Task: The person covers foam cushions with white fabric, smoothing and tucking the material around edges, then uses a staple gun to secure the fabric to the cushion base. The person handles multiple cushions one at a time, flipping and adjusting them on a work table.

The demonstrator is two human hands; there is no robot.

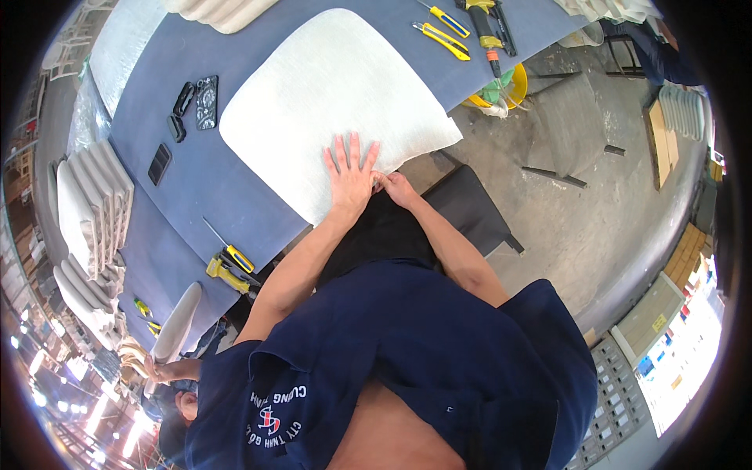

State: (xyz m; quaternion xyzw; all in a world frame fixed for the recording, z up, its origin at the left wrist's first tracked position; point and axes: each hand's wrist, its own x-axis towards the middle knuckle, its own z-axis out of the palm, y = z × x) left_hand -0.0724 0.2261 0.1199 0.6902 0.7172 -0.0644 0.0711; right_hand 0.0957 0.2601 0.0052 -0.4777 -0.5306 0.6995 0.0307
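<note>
A white seat pad (pixel 321 94), broad with rounded far corners, lies on the blue-grey covered table, its near edge toward my body. My left hand (pixel 351 178) rests flat on the pad near that edge, fingers stretched and apart. Just to the right, my right hand (pixel 398 189) is closed at the pad's edge, pinching its white cover; the thumb side shows and the other fingers are partly hidden below. The pad's near right corner sticks out as a loose-looking flap of cover.
At the far right of the table (pixel 180 227) lie a screwdriver (pixel 450 22), a yellow utility knife (pixel 442 41) and a staple gun (pixel 482 27). A phone (pixel 207 103) lies left. Stacked pads (pixel 98 196) stand at the left edge. A black seat (pixel 466 207) is right of my legs. Another person's hand (pixel 174 370) is lower left.
</note>
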